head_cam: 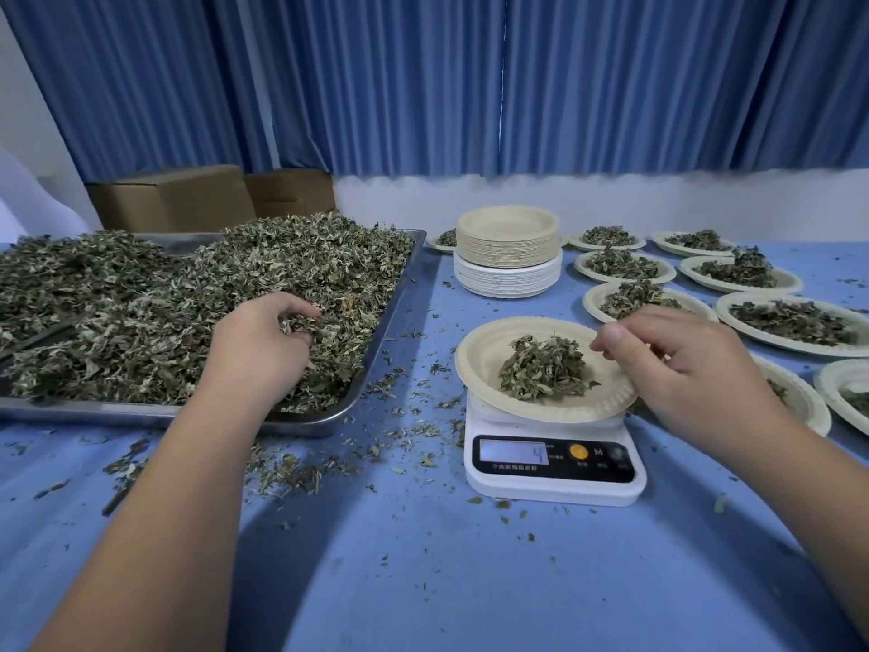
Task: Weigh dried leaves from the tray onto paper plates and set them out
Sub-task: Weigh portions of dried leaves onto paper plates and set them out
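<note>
A large metal tray (382, 338) on the left is heaped with dried leaves (178, 294). My left hand (263, 341) is dug into the heap near the tray's right side, its fingers curled round a clump of leaves. A white digital scale (555, 468) stands at centre right, and its display reads 4. On it sits a paper plate (477, 357) with a small pile of leaves (545, 369). My right hand (686, 369) hovers over that plate's right rim with thumb and fingertips bunched together. No leaves show between them.
A stack of paper plates (508, 249) stands behind the scale. Several filled plates (794, 322) lie in rows at the right. Two cardboard boxes (174, 200) sit behind the tray under a blue curtain. Leaf crumbs (291, 472) litter the blue tablecloth (423, 581).
</note>
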Demonstrator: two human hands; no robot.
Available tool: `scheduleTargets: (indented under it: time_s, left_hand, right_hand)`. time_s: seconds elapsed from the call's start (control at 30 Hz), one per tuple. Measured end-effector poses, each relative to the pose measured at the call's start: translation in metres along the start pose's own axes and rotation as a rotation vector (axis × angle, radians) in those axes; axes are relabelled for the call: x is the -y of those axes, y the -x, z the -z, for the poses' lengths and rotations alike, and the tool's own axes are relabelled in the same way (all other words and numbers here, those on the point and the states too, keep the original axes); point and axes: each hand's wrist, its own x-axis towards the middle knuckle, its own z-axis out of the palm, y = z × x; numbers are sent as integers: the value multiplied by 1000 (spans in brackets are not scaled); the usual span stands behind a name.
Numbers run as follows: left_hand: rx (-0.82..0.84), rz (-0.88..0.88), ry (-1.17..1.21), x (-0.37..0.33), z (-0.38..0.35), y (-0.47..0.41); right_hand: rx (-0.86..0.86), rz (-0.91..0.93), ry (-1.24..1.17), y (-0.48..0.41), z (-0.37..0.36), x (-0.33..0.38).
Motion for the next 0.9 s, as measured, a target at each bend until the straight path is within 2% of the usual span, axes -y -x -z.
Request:
scheduleTargets:
  time_s: [0.4, 0.57, 0.9]
  left_hand:
    - [-126, -6, 432, -7, 1, 3]
    - [35, -24, 613, -34, -18, 13]
    - [220, -249, 476, -109, -75, 18]
  right_hand:
    - [-1, -49, -24, -2, 3, -3]
    - [-7, -63, -6, -3, 3, -8]
    - [-19, -107, -11, -5, 9, -10]
